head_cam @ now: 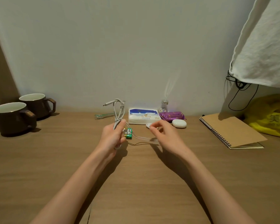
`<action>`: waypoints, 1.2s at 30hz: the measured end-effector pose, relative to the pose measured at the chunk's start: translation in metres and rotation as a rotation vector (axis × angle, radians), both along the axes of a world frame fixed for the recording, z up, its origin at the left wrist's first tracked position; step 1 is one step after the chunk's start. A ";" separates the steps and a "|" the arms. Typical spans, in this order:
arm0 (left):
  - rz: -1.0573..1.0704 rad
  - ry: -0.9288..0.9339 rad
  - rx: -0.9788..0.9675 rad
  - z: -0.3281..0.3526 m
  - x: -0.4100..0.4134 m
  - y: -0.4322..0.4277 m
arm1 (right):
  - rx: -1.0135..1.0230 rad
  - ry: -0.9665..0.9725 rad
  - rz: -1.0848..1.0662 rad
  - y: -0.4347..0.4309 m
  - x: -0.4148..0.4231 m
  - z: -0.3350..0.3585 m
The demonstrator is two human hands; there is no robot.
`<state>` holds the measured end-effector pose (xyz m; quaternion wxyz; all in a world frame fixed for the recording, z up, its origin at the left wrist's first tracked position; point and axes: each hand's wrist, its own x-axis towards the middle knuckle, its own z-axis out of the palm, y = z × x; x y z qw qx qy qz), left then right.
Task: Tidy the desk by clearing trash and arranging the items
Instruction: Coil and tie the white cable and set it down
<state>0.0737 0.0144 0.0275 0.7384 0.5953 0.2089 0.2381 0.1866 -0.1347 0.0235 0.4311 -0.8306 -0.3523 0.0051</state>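
L hand (113,137) grips coiled cable (118,110), R hand (163,135) hold unclear; slack tail may drag batteries (128,135) just front-left of tissue pack (143,118).

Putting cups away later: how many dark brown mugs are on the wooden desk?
2, both at the far left: one dark brown mug in front, the other mug just behind it, slightly right. None looks hidden.
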 end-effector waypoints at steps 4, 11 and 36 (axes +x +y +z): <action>-0.113 0.017 0.073 0.001 -0.003 -0.009 | -0.076 -0.049 0.160 0.016 -0.020 0.001; -0.110 0.046 0.234 0.003 -0.005 -0.011 | 0.033 -0.006 0.230 0.020 -0.027 -0.004; 0.173 0.284 1.010 -0.013 -0.008 0.017 | -0.107 -0.544 0.233 -0.009 -0.028 0.029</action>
